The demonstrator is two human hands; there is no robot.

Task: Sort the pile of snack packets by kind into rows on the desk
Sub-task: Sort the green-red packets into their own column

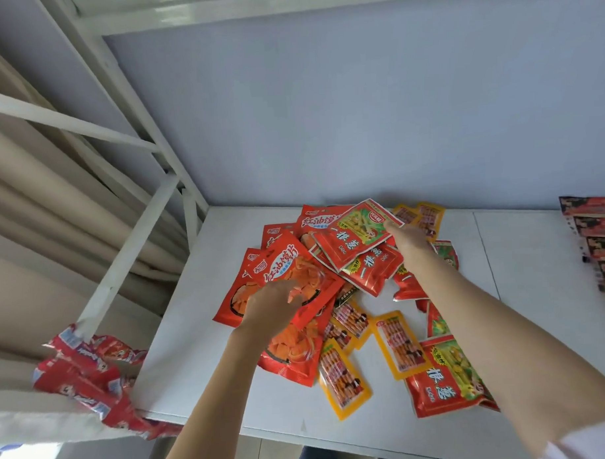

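Your left hand [273, 304] grips a red chip packet [297, 277]; your right hand [409, 237] pinches a red-and-green packet [357, 232], both over the pile [351, 296].

Your left fingers curl round the lower edge of the chip packet, lifted at the pile's left side above more of its kind. Your right fingers hold the right corner of the red-and-green packet at the pile's far edge, tilted above another like it. Yellow stick packets [397, 344] lie at the pile's near side on the white desk [202, 336], beside another red-and-green packet [445, 375]. Well right of the pile, dark red packets [599, 232] overlap in a row along the desk's right edge. Left of the pile, red-and-blue packets [90, 374] hang over the desk's left corner.
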